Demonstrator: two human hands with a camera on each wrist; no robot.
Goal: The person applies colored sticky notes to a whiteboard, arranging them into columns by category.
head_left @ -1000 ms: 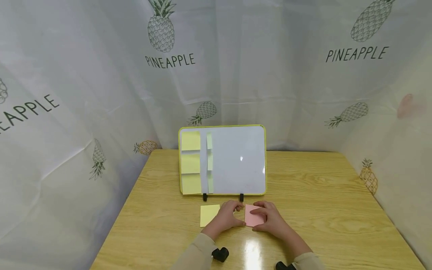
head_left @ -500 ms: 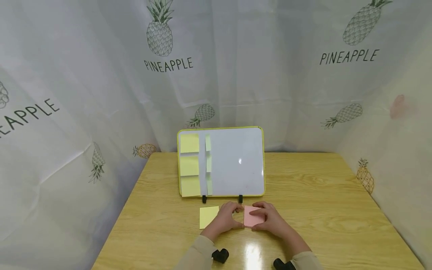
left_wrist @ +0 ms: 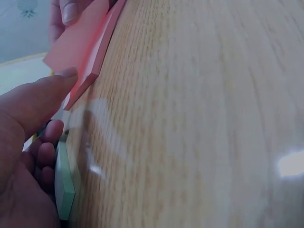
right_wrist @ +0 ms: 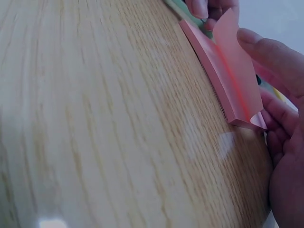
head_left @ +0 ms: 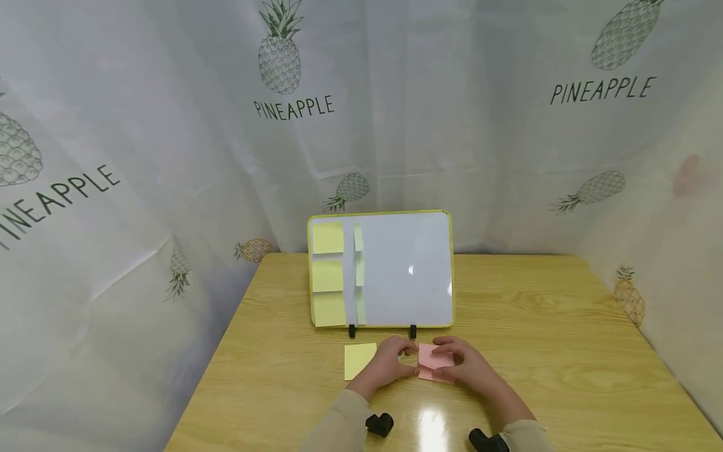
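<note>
A pad of pink sticky notes (right_wrist: 209, 61) lies on the table between both hands. Its top sheet (right_wrist: 240, 71) is bent up from the near side, leaving a fold along the pad. My right hand (head_left: 469, 364) holds this raised sheet, thumb at the near edge and fingers beyond the far edge. At the pad's left end, my left hand (head_left: 388, 364) steadies it with thumb and index finger at its corners. A green pad (left_wrist: 64, 185) lies beside the left hand's curled fingers, mostly hidden from the head view. Left of that hand is a yellow sticky-note pad (head_left: 357, 362).
Behind the hands a yellow-framed whiteboard (head_left: 403, 263) stands on black feet. Yellow notes (head_left: 327, 238) and narrow pale green notes (head_left: 359, 270) run down its left side. A pineapple-print curtain (head_left: 508, 144) surrounds the wooden table (head_left: 525, 314).
The pink pad's top sheet, flat in the earlier frames, is now lifted along its near side by the right thumb. The left hand keeps its place; the head view has shifted slightly.
</note>
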